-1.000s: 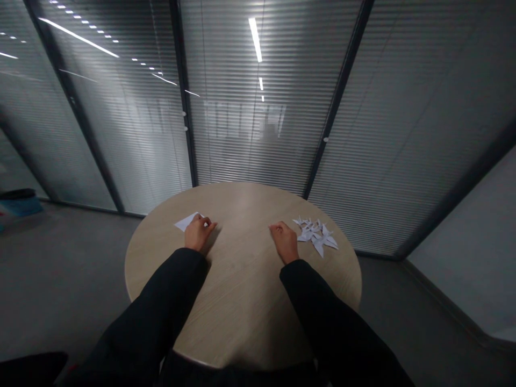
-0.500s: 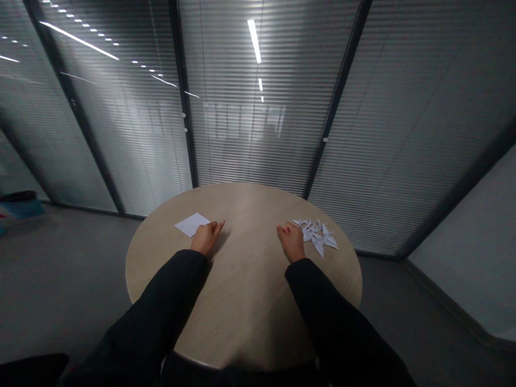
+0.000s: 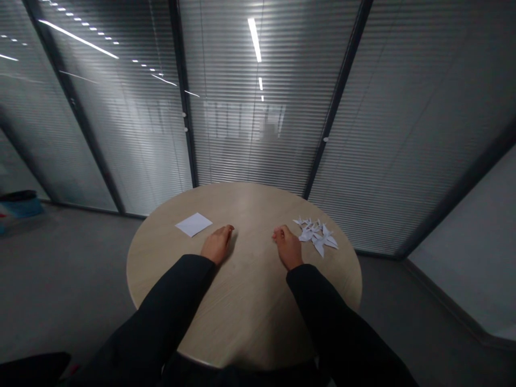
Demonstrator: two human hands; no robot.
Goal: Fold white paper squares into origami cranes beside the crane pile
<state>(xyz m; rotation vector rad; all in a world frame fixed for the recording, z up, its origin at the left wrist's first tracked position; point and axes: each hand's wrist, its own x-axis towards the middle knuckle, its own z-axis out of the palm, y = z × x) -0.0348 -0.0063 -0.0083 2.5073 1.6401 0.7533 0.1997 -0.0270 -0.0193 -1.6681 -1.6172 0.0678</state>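
Observation:
My left hand [image 3: 217, 244] rests on the round wooden table [image 3: 242, 301], fingers together and stretched forward, holding nothing. A white square sheet of paper [image 3: 194, 224] lies flat just to its left, apart from the hand. My right hand [image 3: 287, 247] sits on the table with its fingers curled in, and I see nothing in it. A small pile of folded white paper shapes [image 3: 316, 233] lies close to its right, not touched.
Glass walls with closed blinds and dark frames [image 3: 338, 102] stand right behind the table. Grey floor surrounds it. A blue object [image 3: 20, 204] sits on the floor at the far left.
My left hand has slid right off the white sheet, which now lies fully uncovered. My right hand moved slightly toward the paper pile and back, staying curled.

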